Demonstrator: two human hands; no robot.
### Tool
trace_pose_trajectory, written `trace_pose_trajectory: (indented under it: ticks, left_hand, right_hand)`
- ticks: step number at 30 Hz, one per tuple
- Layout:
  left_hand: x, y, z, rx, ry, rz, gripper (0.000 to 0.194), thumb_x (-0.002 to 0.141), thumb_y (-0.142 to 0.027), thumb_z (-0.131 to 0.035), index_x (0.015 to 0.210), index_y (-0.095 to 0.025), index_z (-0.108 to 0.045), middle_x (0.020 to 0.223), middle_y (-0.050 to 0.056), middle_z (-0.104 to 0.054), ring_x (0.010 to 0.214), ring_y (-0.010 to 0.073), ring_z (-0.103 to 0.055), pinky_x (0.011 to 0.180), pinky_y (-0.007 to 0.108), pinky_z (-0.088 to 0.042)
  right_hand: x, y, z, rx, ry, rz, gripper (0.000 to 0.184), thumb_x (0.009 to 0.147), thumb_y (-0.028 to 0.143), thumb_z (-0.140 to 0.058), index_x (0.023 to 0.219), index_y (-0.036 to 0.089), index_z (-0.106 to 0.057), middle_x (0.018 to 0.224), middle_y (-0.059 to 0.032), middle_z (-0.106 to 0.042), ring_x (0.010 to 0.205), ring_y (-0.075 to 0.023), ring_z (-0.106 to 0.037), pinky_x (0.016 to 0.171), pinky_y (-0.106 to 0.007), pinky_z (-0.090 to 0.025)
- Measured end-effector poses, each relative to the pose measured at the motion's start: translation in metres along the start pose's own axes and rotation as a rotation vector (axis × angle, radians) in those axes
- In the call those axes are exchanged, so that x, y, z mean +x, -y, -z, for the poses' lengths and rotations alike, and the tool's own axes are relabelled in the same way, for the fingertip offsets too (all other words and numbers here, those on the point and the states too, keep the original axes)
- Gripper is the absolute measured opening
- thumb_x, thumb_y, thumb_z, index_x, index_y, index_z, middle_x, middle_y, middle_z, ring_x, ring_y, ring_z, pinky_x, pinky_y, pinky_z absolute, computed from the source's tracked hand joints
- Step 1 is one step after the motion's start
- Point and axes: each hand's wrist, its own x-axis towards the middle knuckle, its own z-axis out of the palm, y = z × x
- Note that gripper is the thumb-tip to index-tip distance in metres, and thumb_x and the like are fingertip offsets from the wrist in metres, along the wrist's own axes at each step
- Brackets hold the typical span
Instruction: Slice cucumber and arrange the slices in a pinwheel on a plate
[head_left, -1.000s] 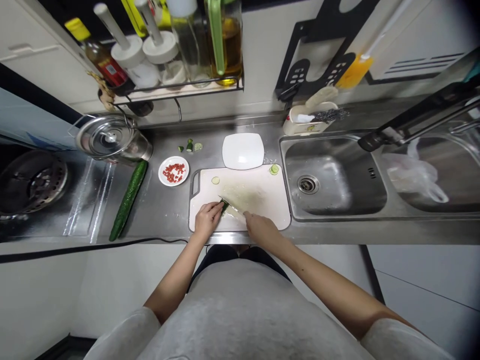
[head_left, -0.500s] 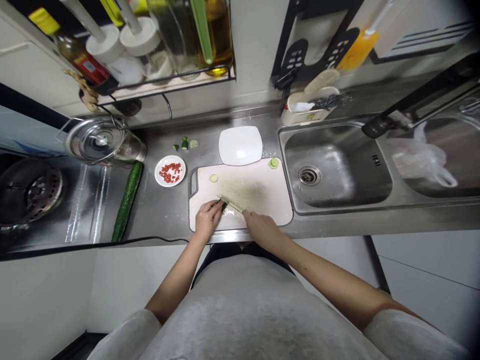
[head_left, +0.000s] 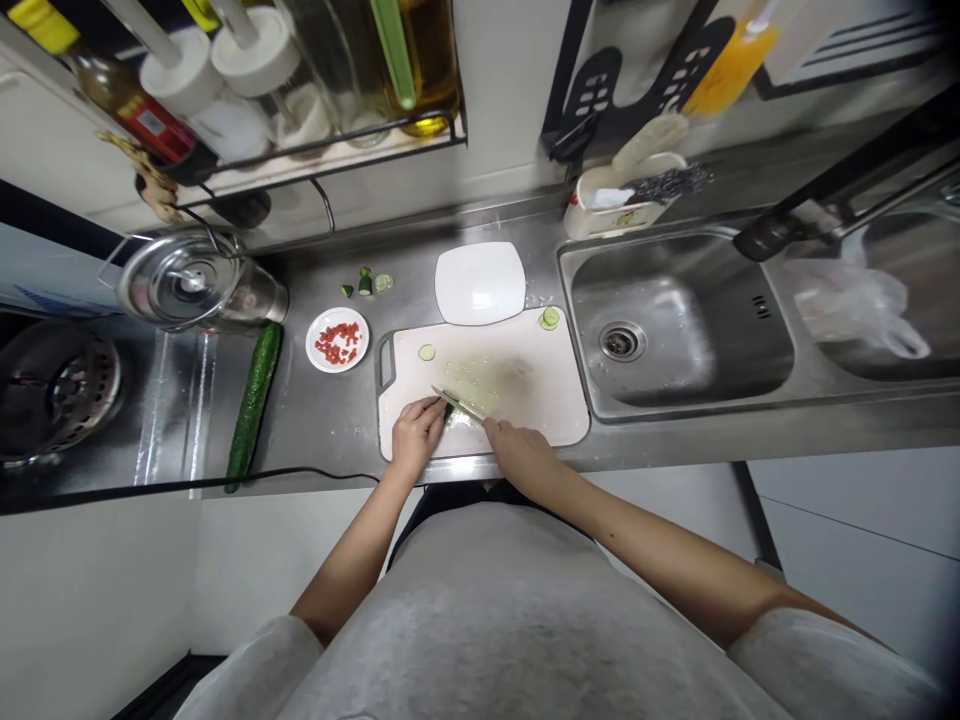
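Note:
On the white cutting board (head_left: 517, 345), my left hand (head_left: 417, 434) is closed on a small piece of cucumber (head_left: 448, 411), most of which its fingers hide. My right hand (head_left: 521, 455) grips the handle of a knife (head_left: 463, 406). The blade slants up and left across the cucumber, close to my left fingertips. Thin cucumber slices (head_left: 550, 317) lie at the board's far right corner. One single slice (head_left: 427, 352) rests near its upper left. Small pale bits are scattered around the blade.
A white plate (head_left: 480, 283) sits behind the board. To the left are a small plate with chopped red pieces (head_left: 337, 341), cucumber ends (head_left: 364, 285), a whole cucumber (head_left: 255, 405) and a steel pot (head_left: 196, 280). The sink (head_left: 675, 340) adjoins on the right.
The view has shifted slightly. Both hands stay in nearly the same place on the board, with the knife still at the cucumber piece; its blade shows a little more clearly.

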Motion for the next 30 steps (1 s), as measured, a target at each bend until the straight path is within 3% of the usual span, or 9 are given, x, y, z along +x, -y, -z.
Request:
trace_pose_trajectory:
  ticks: [18, 30]
  left_hand:
    - [0.004, 0.0, 0.002, -0.01, 0.013, -0.022, 0.026, 0.093, -0.028, -0.048, 0.108, -0.023, -0.069, 0.111, 0.006, -0.068, 0.102, 0.0175, -0.062, 0.092, 0.034, -0.051]
    - [0.003, 0.0, 0.001, -0.018, 0.012, -0.016, 0.027, 0.092, -0.028, -0.048, 0.109, -0.024, -0.069, 0.111, 0.006, -0.068, 0.103, 0.018, -0.062, 0.093, 0.036, -0.051]
  right_hand:
    - [0.012, -0.005, 0.017, 0.092, 0.068, 0.062, 0.025, 0.089, 0.006, -0.037, 0.109, 0.013, -0.051, 0.093, -0.0147, -0.069, 0.088, -0.0238, -0.068, 0.071, -0.029, -0.049]
    - [0.019, -0.013, 0.017, 0.119, 0.096, 0.12, 0.028, 0.087, 0.004, -0.041, 0.112, 0.012, -0.052, 0.093, -0.0139, -0.069, 0.087, -0.0214, -0.068, 0.072, -0.028, -0.049]
